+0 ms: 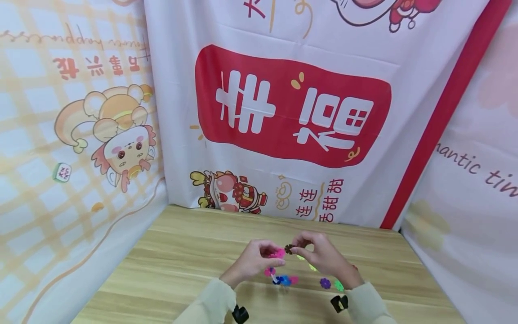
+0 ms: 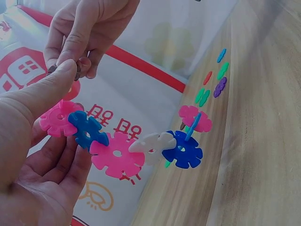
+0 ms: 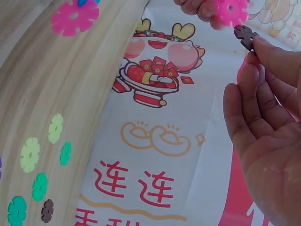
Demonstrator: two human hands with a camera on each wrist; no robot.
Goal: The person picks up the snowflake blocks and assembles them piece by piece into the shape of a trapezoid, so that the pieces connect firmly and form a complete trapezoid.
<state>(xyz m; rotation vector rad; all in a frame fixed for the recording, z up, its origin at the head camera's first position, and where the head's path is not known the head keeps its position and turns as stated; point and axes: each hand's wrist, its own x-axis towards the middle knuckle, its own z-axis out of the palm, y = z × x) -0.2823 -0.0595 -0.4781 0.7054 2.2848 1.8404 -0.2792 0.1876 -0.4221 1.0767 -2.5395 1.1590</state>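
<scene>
My left hand pinches a pink notched flower disc, the end piece of a chain of interlocking plastic discs. From it, in the left wrist view, hang a blue disc, a larger-looking pink disc, a white disc, a dark blue disc and more pieces beyond. Between thumb and fingertips my right hand holds a dark brown disc. The brown disc is close to the pink end disc; whether they touch cannot be told.
Loose discs lie on the wooden table: a purple disc, a green disc, a yellow-green disc, several others to the right. A printed cloth hangs behind, with more cloth at both sides.
</scene>
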